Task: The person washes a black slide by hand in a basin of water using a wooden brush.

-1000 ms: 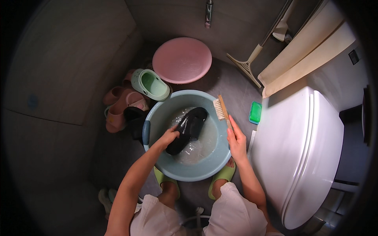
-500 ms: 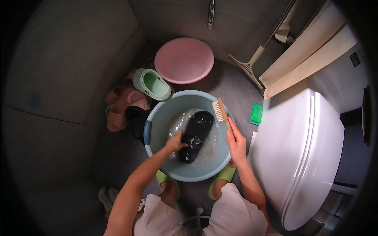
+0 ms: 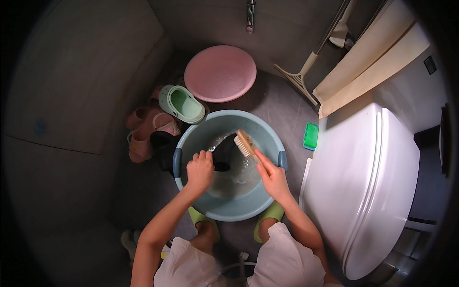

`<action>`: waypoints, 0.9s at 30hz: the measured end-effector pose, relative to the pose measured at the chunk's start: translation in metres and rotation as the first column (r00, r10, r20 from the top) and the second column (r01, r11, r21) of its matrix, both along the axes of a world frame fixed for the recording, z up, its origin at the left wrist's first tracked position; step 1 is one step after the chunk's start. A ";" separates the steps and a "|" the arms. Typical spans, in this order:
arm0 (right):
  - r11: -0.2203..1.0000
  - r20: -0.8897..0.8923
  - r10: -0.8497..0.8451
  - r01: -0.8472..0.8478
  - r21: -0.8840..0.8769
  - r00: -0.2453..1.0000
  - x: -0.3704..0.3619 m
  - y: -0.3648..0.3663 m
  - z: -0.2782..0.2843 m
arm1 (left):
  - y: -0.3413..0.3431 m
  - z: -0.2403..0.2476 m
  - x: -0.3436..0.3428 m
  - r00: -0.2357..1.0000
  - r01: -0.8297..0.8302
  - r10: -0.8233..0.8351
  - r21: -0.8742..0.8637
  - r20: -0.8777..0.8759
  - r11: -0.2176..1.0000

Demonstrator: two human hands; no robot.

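A blue-grey basin (image 3: 229, 213) of cloudy water stands on the floor before me. In it a wet black slipper (image 3: 227, 149) is tipped on its side, its lower part in the water. My left hand (image 3: 201, 171) is closed on the slipper's near left edge; its fingertips are curled out of sight. My right hand (image 3: 274, 180) grips the handle of a wooden scrub brush (image 3: 245, 142) with pale bristles. The brush head is over the slipper's right side, bristles facing left and down; whether they touch it I cannot tell.
Left of the basin lie a mint clog (image 3: 184, 104), pink slippers (image 3: 146, 134) and another black shoe (image 3: 163, 146). A pink basin (image 3: 220, 71) stands behind. To the right are a green soap box (image 3: 311, 136), a squeegee (image 3: 299, 79), a beige curtain (image 3: 368, 57) and a white toilet (image 3: 354, 191).
The slipper has gone from lying sole-down to tipped on its side. My left hand has shifted left and up, holding its edge. The brush has swung left and down over the slipper.
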State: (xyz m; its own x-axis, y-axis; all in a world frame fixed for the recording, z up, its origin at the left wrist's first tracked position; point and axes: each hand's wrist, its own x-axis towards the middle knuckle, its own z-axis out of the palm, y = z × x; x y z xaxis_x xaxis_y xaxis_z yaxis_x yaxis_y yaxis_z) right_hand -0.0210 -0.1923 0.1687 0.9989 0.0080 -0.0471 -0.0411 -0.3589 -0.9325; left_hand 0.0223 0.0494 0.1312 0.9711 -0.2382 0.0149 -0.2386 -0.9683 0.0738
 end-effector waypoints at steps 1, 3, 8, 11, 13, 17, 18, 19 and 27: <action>0.999 -0.022 -0.032 0.033 0.015 0.999 0.001 0.001 0.003 | -0.001 0.002 -0.002 1.000 -0.005 0.004 0.028 0.025 1.000; 0.996 -0.046 -0.087 0.088 0.025 0.995 0.002 -0.003 0.004 | -0.003 0.014 -0.001 0.996 -0.006 -0.002 0.093 0.084 0.996; 0.992 -0.062 -0.125 0.125 0.002 0.990 -0.001 -0.011 0.003 | 0.009 0.000 0.000 0.981 -0.066 0.020 0.238 0.193 0.969; 0.994 -0.127 -0.101 0.104 0.020 0.987 -0.004 -0.008 0.006 | 0.014 -0.041 -0.013 0.987 -0.147 0.153 0.109 -0.050 0.983; 0.994 -0.126 -0.089 0.096 0.052 0.988 -0.005 -0.009 0.003 | 0.014 -0.065 -0.024 0.934 -0.238 0.209 -0.071 -0.289 0.969; 0.994 -0.076 -0.050 0.057 0.094 0.996 -0.003 -0.006 0.004 | 0.015 -0.111 -0.011 0.404 -0.559 0.168 -0.098 -0.899 0.823; 0.993 -0.078 -0.053 0.060 0.097 0.996 -0.001 -0.005 0.007 | 0.010 -0.117 -0.006 0.355 -0.538 0.098 -0.117 -0.930 0.835; 0.993 -0.080 -0.053 0.061 0.100 0.995 -0.001 -0.003 0.011 | 0.004 -0.134 -0.009 0.421 -0.513 0.113 -0.134 -0.900 0.848; 0.992 -0.084 -0.085 0.092 0.082 0.993 -0.009 -0.014 0.006 | -0.004 -0.152 -0.019 0.492 -0.720 0.033 -0.386 -0.870 0.576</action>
